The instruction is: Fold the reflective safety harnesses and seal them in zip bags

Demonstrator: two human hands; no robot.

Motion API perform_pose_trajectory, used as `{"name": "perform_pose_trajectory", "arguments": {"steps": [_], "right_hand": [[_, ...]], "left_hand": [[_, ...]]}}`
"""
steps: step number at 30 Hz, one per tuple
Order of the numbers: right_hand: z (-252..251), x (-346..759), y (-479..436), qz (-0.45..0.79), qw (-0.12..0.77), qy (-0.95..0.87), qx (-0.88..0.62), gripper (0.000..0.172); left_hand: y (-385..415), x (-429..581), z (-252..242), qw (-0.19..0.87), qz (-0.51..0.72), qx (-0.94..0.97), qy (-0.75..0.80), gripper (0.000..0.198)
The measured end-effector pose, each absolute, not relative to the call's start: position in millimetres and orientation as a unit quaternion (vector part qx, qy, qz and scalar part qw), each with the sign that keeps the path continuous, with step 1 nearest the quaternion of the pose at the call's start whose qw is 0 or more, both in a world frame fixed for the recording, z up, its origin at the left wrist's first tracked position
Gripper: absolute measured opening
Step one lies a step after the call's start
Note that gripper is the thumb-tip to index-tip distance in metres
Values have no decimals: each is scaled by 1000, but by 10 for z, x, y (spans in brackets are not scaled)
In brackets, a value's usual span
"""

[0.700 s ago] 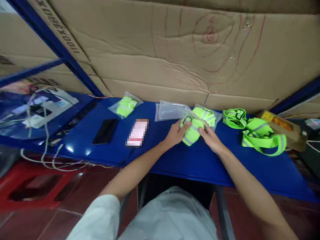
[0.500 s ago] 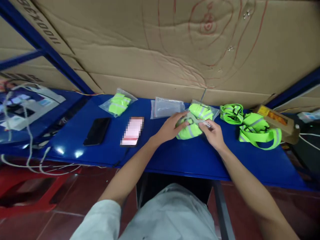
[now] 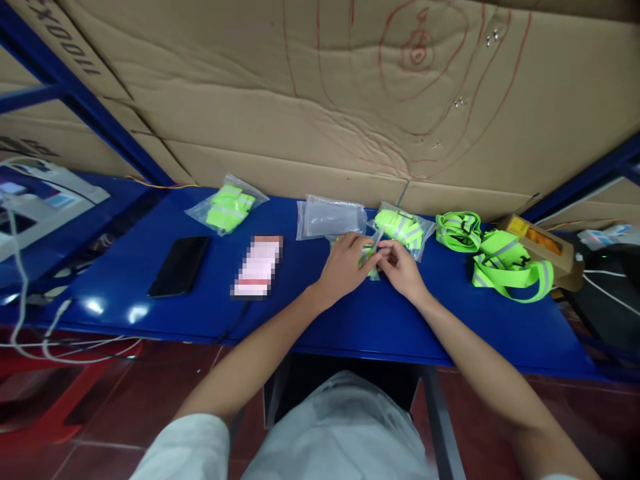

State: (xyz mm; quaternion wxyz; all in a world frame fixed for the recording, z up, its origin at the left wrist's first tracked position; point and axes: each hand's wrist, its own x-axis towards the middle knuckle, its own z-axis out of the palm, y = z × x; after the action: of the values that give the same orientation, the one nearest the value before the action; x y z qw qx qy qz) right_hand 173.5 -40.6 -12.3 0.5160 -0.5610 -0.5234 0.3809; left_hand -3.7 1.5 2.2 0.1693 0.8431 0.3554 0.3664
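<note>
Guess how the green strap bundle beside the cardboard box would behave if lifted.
The green strap bundle would probably flop, since a loose loop trails out. It's likely light, appearing mostly thin fabric. It could unravel, being only partly folded.

A bright yellow-green bundle (image 3: 368, 253), mostly hidden from view, shows in a clear plastic bag (image 3: 375, 274), nearer the blue surface's (image 3: 360, 327) back edge than its front.

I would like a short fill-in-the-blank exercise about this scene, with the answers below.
1. The left hand and right hand touch a clear plastic ____ around bright green material.
2. The table is coloured ____.
3. Red lines are drawn on ____ behind it.
4. The black phone lies ____ of the pixelated screen.

Answers: bag; blue; cardboard; left.
</note>
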Motion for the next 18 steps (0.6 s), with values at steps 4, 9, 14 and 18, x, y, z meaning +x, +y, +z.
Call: {"name": "perform_pose_trajectory", "arguments": {"steps": [4,9,14,18], "right_hand": [[-121,1697,-506,507,480,-467,-542,33],[-49,1787,-469,462,579,-382,-553,10],[147,2197,-13,396,656,-338,-546,9],[377,2639,427,220,626,-408,-627,20]], "left_hand": [[1,-32,-15,173,325,848,382,18],[168,-123,48,108,403,808,415,25],[728,-356,127,138,288,682,658,60],[972,-463,162,180,242,707,640,35]]}}
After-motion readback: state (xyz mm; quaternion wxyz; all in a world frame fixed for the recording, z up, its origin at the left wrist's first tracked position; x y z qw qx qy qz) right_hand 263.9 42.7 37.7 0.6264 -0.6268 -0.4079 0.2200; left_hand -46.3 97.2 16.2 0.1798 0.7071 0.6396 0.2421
